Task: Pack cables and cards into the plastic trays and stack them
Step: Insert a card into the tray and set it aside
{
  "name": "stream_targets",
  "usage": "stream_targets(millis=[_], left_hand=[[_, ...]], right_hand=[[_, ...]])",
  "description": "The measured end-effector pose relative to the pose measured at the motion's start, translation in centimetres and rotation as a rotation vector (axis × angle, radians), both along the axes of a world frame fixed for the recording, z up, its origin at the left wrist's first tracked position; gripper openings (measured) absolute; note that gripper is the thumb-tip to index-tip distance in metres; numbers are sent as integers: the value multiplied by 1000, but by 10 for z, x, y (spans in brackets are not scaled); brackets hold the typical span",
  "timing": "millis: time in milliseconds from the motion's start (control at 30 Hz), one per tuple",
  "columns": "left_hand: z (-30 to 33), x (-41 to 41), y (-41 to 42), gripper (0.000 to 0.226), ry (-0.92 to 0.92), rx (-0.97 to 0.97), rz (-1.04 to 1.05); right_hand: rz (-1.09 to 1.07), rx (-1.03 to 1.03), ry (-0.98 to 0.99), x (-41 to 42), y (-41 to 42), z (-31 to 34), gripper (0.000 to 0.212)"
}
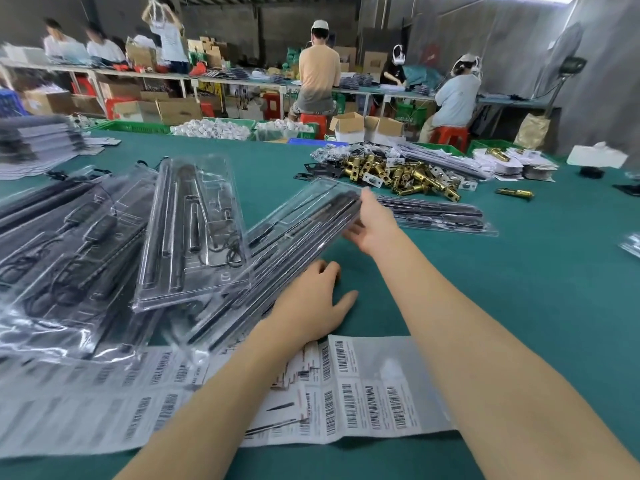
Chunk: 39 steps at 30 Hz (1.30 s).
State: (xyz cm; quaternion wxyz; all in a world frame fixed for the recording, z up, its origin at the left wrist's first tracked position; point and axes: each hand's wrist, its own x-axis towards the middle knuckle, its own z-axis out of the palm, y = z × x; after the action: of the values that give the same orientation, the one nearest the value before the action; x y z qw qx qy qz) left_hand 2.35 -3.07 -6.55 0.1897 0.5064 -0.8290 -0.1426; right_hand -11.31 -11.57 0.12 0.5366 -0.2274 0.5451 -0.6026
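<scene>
Plastic tray (304, 223) — clear, seemingly cable-filled

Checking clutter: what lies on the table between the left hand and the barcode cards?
Nothing: the head view shows only bare green table between the left hand and the barcode cards.

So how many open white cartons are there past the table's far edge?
2. The left carton stands beyond the brass latches, and the right carton is close beside it. Others may be hidden behind the clutter.
</scene>
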Motion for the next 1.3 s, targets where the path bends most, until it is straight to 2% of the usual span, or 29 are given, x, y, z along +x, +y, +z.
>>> stream_targets(millis=[100,267,433,567,667,733,800,833,867,900,933,967,1000,1033,1100,1133,1233,1300], left_hand=[[2,-1,1,44,-22,18,-2],[15,-6,1,53,31,99,-157],[30,1,-2,59,-100,198,-287],[34,8,-4,51,-74,134,-195],[34,8,-6,52,-68,54,-61],[35,7,-5,65,80,145,73],[38,9,-3,82,349,371,211],[40,14,-2,84,463,498,218],[44,19,0,81,510,620,143],[48,23,3,74,480,726,14],[52,24,6,65,466,803,-126],[53,22,7,61,534,818,-217],[52,18,3,59,733,780,-241],[52,13,0,56,1006,750,-209],[54,6,-3,50,1481,747,-44],[54,4,-6,52,1567,748,31],[45,0,-14,82,1523,713,145],[41,0,-17,68,1582,678,177]], right_hand=[[-53,-7,-67,-17,2,1,40],[-159,-66,-18,-44,19,4,13],[-359,-166,-114,-90,49,4,15],[-464,-119,-213,-112,72,-12,32],[-468,-152,-307,-111,87,-21,17],[-430,-195,-357,-107,94,-25,15],[-392,-234,-373,-106,102,-27,22],[-375,-233,-373,-105,105,-27,24],[-357,-221,-366,-105,108,-27,24],[-332,-204,-360,-105,111,-27,22],[-301,-190,-364,-104,113,-28,22],[-269,-189,-386,-105,116,-30,24],[-229,-210,-430,-107,119,-32,30],[-173,-240,-480,-110,122,-33,40],[-23,-274,-488,-115,129,-32,61],[53,-257,-418,-116,133,-30,65],[312,-78,-31,-112,139,-22,51],[434,109,257,-108,142,-10,34]])
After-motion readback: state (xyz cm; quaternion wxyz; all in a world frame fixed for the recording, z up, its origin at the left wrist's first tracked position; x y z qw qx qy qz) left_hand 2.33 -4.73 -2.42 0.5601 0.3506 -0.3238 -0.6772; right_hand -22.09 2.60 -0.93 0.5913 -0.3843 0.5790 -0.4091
